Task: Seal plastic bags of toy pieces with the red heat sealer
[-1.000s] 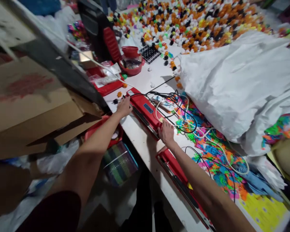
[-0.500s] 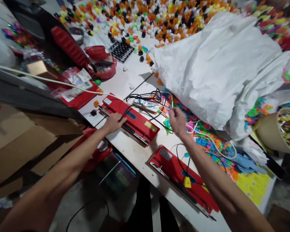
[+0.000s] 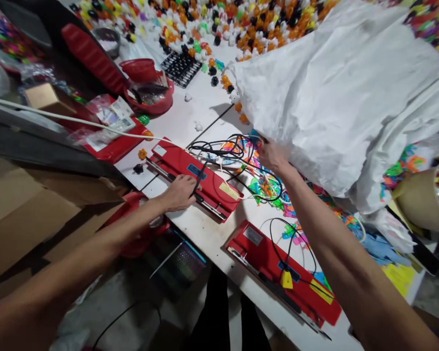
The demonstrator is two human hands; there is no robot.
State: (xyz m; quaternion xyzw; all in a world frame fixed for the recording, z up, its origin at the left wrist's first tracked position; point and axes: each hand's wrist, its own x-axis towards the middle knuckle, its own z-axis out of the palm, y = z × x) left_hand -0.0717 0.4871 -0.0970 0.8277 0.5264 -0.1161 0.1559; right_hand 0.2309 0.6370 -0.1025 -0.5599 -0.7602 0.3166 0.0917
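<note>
head view: your left hand (image 3: 179,191) lies curled on the red sealer (image 3: 195,178) at the table edge, pinching a black cord (image 3: 201,176). your right hand (image 3: 272,155) touches the white sack (image 3: 336,97); can't tell its grip.

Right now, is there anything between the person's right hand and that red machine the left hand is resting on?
Yes. A tangle of black cables and a white power strip lie between the right hand, which is at the white sack, and the red machine. The left hand already rests on the machine's bar, with nothing between them.
</note>
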